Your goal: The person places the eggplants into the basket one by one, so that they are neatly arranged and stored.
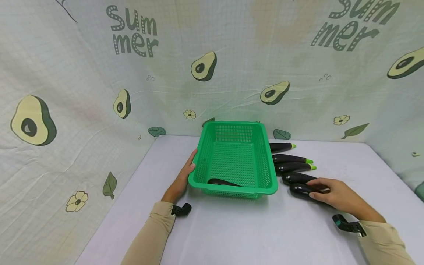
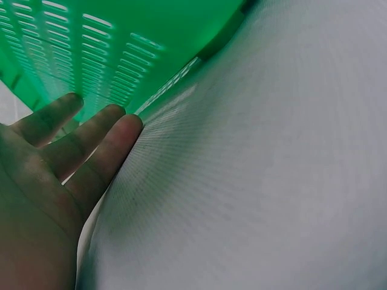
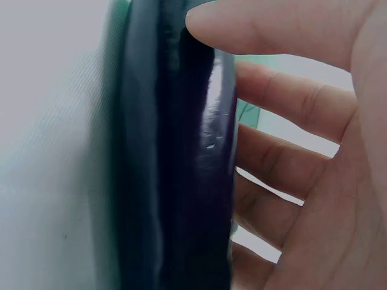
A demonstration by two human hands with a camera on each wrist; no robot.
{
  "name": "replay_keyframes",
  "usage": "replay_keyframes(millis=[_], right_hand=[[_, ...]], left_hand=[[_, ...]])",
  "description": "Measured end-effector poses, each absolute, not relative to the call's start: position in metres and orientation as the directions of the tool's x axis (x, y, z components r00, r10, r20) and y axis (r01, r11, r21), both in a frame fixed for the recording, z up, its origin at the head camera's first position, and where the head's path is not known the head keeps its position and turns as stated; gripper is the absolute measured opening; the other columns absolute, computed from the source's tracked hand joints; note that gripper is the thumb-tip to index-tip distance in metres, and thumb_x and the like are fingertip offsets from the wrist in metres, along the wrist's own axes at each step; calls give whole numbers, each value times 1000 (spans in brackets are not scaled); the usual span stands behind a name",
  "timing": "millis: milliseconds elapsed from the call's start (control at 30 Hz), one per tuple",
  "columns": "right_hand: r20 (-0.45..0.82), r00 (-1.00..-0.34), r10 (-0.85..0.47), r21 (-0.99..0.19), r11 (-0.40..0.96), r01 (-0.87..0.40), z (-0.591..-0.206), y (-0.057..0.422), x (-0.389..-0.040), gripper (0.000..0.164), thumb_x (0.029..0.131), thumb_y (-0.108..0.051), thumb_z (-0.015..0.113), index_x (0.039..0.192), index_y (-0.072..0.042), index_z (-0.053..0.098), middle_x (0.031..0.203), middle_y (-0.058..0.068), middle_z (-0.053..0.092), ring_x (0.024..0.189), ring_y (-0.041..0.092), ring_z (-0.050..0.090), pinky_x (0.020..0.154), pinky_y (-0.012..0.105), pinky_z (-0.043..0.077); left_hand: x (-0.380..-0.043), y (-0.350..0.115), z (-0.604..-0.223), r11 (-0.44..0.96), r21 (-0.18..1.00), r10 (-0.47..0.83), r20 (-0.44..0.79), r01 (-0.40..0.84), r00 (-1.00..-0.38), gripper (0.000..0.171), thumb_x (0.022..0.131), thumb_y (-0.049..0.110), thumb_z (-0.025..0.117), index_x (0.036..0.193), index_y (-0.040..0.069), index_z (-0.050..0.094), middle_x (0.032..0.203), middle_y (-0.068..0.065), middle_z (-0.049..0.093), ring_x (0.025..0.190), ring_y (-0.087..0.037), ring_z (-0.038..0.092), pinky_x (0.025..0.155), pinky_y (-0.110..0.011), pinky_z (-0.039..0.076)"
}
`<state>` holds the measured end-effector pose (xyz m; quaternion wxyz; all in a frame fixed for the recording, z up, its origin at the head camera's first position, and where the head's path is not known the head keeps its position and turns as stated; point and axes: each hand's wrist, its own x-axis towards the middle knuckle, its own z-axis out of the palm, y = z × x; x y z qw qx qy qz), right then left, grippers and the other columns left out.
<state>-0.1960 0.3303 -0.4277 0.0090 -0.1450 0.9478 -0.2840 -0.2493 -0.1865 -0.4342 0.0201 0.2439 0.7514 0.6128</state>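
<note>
A green plastic basket [image 1: 232, 189] with slotted walls stands on the table, and one dark eggplant [image 1: 222, 182] lies inside near its front wall. My left hand [image 1: 181, 180] is at the basket's left side. In the left wrist view, its extended fingers [image 2: 91, 136] touch the slotted wall from outside. Right of the basket, my right hand [image 1: 338, 195] holds the nearest eggplant [image 1: 300, 190] of a row. The right wrist view has the thumb on one side of this glossy eggplant [image 3: 181, 151] and the fingers along the other; its ends are out of that view.
Several more eggplants lie beside the basket's right wall, among them a far one [image 1: 279, 147], a middle one [image 1: 293, 167] and one [image 1: 296, 178] right behind the held one. A printed cloth [image 1: 232, 99] hangs behind the white table [image 1: 258, 235].
</note>
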Motion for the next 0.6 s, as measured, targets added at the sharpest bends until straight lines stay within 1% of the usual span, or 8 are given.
replay_keyframes(millis=[167,267,433,500,600], right_hand=[[79,-954,-290,-540,792,-285,-430,332,-197,41,88,-34,78,119,-9,70,116,13,69,104,26,64,78,31,55],[77,-953,-293,-539,792,-287,-430,332,-197,40,87,-33,79,119,-10,70,117,12,68,103,21,62,78,30,55],[83,-948,-307,-537,788,-302,-431,331,-195,39,87,-31,79,119,-9,71,116,12,68,103,27,64,78,32,55],[85,-945,-316,-538,784,-311,-431,331,-195,39,88,-30,79,119,-8,70,116,12,69,104,30,64,78,33,55],[80,-945,-317,-544,781,-308,-430,332,-194,40,88,-30,79,120,-7,70,116,12,69,105,31,64,79,33,55]], left_hand=[[-249,-186,-434,141,929,393,266,343,-880,59,109,26,25,163,11,5,168,-5,4,151,-21,3,118,-54,4],[-256,-189,-442,146,930,391,260,339,-883,59,109,27,24,163,12,4,168,-5,3,151,-21,3,118,-55,5],[-269,-192,-460,147,928,373,270,344,-888,58,109,27,23,163,17,4,167,-1,4,151,-21,3,118,-54,4],[-270,-192,-463,148,926,365,275,347,-889,57,109,28,23,163,22,6,167,2,5,151,-19,3,118,-54,4],[-270,-192,-465,141,924,361,285,354,-888,57,109,31,24,163,27,8,167,5,7,151,-17,4,118,-54,5]])
